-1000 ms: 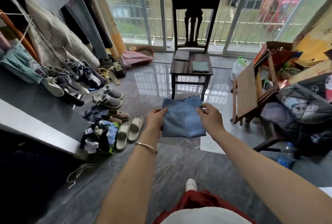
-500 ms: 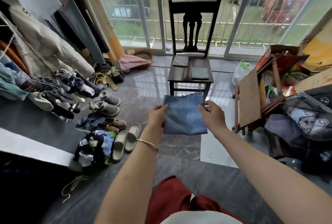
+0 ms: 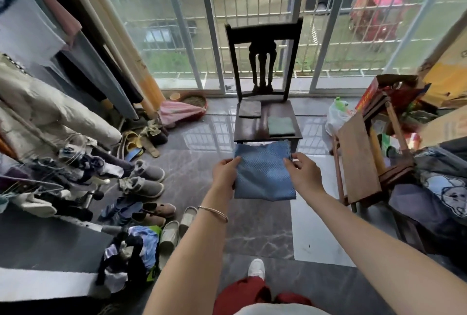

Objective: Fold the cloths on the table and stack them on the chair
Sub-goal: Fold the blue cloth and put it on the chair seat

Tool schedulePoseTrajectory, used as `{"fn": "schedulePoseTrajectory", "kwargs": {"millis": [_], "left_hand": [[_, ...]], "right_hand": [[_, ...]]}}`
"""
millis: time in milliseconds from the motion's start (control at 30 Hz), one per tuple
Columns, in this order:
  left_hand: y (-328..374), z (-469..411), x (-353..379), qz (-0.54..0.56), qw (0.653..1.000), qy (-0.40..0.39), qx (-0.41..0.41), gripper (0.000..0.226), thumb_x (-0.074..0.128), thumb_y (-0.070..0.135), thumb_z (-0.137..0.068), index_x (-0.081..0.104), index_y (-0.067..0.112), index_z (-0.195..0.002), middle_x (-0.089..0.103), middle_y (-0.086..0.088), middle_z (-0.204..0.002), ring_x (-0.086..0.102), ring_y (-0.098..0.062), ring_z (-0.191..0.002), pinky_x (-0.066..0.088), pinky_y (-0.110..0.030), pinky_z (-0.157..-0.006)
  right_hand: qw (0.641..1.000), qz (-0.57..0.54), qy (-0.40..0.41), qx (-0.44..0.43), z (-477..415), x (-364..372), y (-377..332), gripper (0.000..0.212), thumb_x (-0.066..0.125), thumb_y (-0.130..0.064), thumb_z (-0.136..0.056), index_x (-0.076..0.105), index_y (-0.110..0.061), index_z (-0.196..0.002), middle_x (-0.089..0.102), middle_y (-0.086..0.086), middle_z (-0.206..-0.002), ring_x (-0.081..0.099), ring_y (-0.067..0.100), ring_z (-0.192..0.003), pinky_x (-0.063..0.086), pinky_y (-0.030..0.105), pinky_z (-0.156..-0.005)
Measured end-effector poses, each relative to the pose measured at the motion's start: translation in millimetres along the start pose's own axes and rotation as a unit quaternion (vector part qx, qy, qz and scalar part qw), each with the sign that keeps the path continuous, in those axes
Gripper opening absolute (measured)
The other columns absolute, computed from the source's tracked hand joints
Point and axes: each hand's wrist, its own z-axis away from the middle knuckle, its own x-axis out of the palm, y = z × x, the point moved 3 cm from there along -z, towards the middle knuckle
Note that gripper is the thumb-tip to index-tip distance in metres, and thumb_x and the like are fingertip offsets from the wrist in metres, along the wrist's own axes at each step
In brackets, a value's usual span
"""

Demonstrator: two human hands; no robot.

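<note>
A folded blue cloth [image 3: 264,170] hangs in the air in front of me, just short of the dark wooden chair [image 3: 252,131]. My left hand [image 3: 225,173] pinches its left edge and my right hand [image 3: 304,174] pinches its right edge. On the chair seat lie a folded grey cloth [image 3: 250,109] at the back left and a folded green cloth [image 3: 281,126] at the front right. The blue cloth's top edge overlaps the seat's front edge in the view.
Shoes and slippers [image 3: 149,183] litter the floor to the left, beside a clothes rack [image 3: 50,112] and a cloth pile [image 3: 134,246]. A wooden stool with clutter [image 3: 364,160] stands at the right. Barred glass doors [image 3: 255,24] are behind the chair.
I have stepped closer to the chair, carrying the blue cloth forward with both hands; the chair now looms larger and the cloth reaches its front edge.
</note>
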Motion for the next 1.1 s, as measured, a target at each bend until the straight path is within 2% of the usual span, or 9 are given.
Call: {"fn": "schedulePoseTrajectory", "kwargs": {"millis": [200,300,433,633,800,900,967,1033,1100], "left_hand": [[29.2,-42.6,9.6,0.013,1.0,-0.023,-0.005,0.016,0.058,0.01,-0.089,0.056,0.01,-0.074,0.058,-0.01,-0.073,0.054,-0.02,-0.064,0.046,-0.029,-0.061],[39.1,-59.1,14.9,0.014,0.999,-0.032,-0.014,0.018,0.057,0.01,-0.09,0.056,0.01,-0.073,0.059,-0.009,-0.072,0.055,-0.02,-0.064,0.047,-0.029,-0.062],[49.7,-82.9,23.0,0.007,0.999,-0.035,-0.014,0.017,0.059,0.011,-0.089,0.056,0.011,-0.072,0.059,-0.008,-0.073,0.055,-0.02,-0.065,0.048,-0.03,-0.064],[69.7,-116.0,43.1,0.008,0.999,-0.039,-0.016,0.016,0.06,0.01,-0.089,0.056,0.012,-0.074,0.058,-0.007,-0.072,0.054,-0.018,-0.063,0.047,-0.027,-0.062],[86.0,-147.6,62.0,0.015,0.999,-0.037,-0.029,0.01,0.061,0.012,-0.088,0.058,0.011,-0.079,0.061,-0.008,-0.077,0.058,-0.02,-0.069,0.051,-0.03,-0.07],[97.0,-170.5,78.3,0.022,0.998,-0.035,-0.048,0.01,0.06,0.013,-0.089,0.058,0.011,-0.08,0.061,-0.009,-0.079,0.057,-0.021,-0.071,0.051,-0.031,-0.072],[107.8,-183.9,92.1,0.023,0.998,-0.032,-0.054,0.01,0.06,0.014,-0.09,0.058,0.012,-0.08,0.061,-0.008,-0.079,0.057,-0.021,-0.07,0.051,-0.031,-0.071],[116.1,-195.3,105.2,0.024,0.998,-0.03,-0.059,0.008,0.06,0.015,-0.09,0.058,0.012,-0.083,0.061,-0.008,-0.079,0.057,-0.021,-0.071,0.051,-0.032,-0.072],[124.0,-207.0,120.2,0.02,0.998,-0.027,-0.061,0.01,0.06,0.018,-0.09,0.059,0.009,-0.094,0.062,-0.008,-0.084,0.059,-0.024,-0.08,0.052,-0.037,-0.081]], "right_hand": [[0.999,0.001,0.027,0.02,-41.2,18.1,-17.4,0.023,0.055,-0.023,-0.092,0.062,-0.007,-0.106,0.069,0.014,-0.103,0.056,0.027,-0.089,0.036,0.027,-0.073],[0.999,-0.001,0.035,0.031,-59.1,24.5,-25.6,0.024,0.054,-0.023,-0.092,0.062,-0.006,-0.108,0.068,0.014,-0.104,0.058,0.032,-0.098,0.039,0.03,-0.077],[0.999,0.0,0.042,0.033,-81.2,27.5,-31.4,0.022,0.054,-0.023,-0.092,0.062,-0.005,-0.103,0.068,0.015,-0.099,0.058,0.032,-0.094,0.036,0.028,-0.071],[0.998,-0.008,0.038,0.041,-121.0,31.1,-34.4,0.024,0.054,-0.025,-0.092,0.062,-0.007,-0.107,0.067,0.013,-0.103,0.059,0.029,-0.095,0.038,0.027,-0.074],[0.999,-0.009,0.019,0.032,-164.8,29.6,-42.5,0.02,0.054,-0.024,-0.093,0.062,-0.007,-0.099,0.066,0.01,-0.095,0.054,0.022,-0.083,0.036,0.026,-0.07],[1.0,-0.009,0.007,0.024,-198.4,26.9,-47.9,0.011,0.054,-0.024,-0.092,0.057,-0.014,-0.087,0.064,0.007,-0.088,0.054,0.022,-0.08,0.036,0.028,-0.065],[1.0,-0.007,0.004,0.02,-222.9,23.9,-51.6,0.01,0.054,-0.025,-0.092,0.055,-0.017,-0.087,0.062,0.004,-0.087,0.053,0.021,-0.079,0.036,0.028,-0.063],[1.0,-0.003,0.002,0.018,-243.6,20.8,-53.4,0.01,0.053,-0.025,-0.092,0.054,-0.017,-0.086,0.061,0.005,-0.088,0.053,0.021,-0.081,0.037,0.028,-0.066],[1.0,-0.003,-0.004,0.018,-266.2,17.0,-53.5,0.011,0.053,-0.025,-0.093,0.055,-0.016,-0.088,0.062,0.007,-0.091,0.053,0.021,-0.082,0.036,0.028,-0.069]]}}
